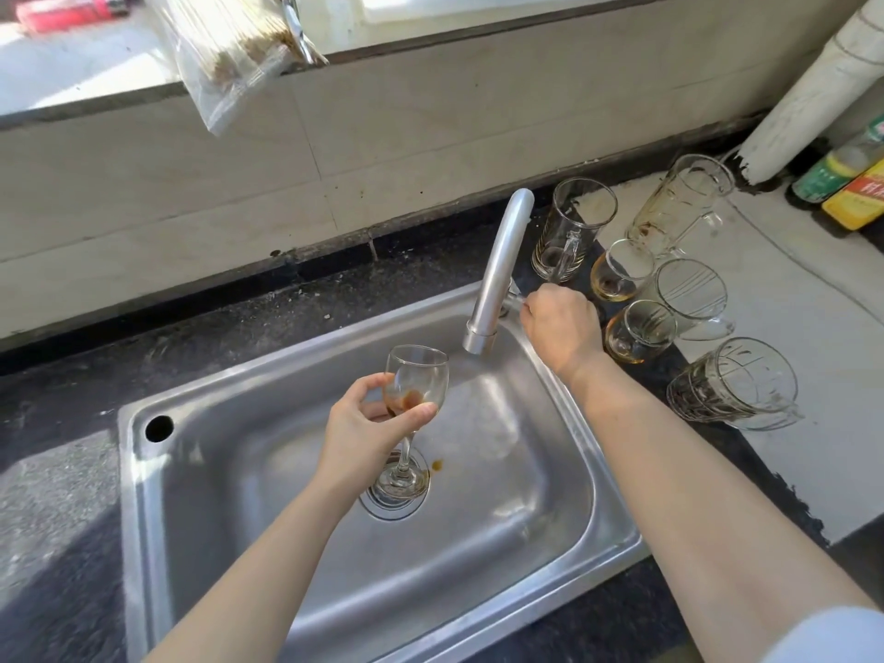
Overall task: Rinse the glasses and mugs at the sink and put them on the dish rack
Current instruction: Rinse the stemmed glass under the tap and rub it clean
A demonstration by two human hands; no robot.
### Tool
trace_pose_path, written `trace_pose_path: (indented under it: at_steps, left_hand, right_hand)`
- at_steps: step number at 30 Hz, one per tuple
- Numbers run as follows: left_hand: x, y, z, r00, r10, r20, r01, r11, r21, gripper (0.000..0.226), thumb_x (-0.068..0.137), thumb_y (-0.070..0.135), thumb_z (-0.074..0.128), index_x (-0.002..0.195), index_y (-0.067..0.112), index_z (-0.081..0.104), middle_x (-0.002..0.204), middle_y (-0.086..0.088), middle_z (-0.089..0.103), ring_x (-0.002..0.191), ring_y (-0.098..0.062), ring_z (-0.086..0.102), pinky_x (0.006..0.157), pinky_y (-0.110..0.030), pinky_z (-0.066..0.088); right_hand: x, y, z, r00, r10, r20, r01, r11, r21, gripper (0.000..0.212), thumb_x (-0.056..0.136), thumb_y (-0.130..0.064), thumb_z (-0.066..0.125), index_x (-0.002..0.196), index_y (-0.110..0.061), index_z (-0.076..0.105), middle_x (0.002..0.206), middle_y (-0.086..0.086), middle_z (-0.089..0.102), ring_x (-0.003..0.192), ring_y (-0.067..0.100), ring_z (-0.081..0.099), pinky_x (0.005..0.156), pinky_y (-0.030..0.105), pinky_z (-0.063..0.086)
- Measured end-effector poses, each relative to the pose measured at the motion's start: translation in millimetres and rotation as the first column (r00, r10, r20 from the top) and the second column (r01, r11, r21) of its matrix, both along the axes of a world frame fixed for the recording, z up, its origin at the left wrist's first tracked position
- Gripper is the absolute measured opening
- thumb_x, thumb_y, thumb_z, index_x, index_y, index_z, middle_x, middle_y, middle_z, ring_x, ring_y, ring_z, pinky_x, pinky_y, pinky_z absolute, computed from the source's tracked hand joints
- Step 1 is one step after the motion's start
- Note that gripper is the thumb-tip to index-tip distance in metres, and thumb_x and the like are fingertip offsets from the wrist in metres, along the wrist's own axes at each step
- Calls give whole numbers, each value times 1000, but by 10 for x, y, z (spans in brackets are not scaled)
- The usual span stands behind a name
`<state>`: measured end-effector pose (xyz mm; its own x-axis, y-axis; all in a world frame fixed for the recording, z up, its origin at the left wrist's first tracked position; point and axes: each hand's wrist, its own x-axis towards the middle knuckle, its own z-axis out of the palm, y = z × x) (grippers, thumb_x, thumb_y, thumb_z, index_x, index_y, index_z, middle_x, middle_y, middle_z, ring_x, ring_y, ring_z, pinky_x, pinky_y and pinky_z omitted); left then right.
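While the left hand (368, 423) pinches a wine glass (415, 380) holding brown dregs above the sink (550, 471), the right hand (559, 327) curls round its tap lever (515, 302); stained mugs (679, 208) stand right of the sink.

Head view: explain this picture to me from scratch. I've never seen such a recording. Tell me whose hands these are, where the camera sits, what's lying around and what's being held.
There is no machine here. A person wears one wide-angle camera on the head, and it looks down at their own two bare hands. The left hand grips a clear stemmed wine glass with brown dregs in it, above the stainless steel sink. The right hand grips the small steel tap handle beside the curved steel tap. No water shows. On the counter to the right of the sink stand six clear dirty glasses and mugs, not yet rinsed.
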<state>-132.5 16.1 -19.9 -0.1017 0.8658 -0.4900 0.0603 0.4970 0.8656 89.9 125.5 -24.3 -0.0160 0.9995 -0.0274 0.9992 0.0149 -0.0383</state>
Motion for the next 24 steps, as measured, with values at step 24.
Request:
trace_pose_path:
  at_steps: [24]
  left_hand:
    - [-66,-173,-50,1000,5,28,-5,1000,20,55,67,9,84,113,21,55,93,-3,75,80,-12,70,74,-30,56]
  right_hand:
    - [-40,-102,15,993,107,46,-108,994,10,24,97,-5,46,97,6,67,96,21,64,92,40,62,70,40,46]
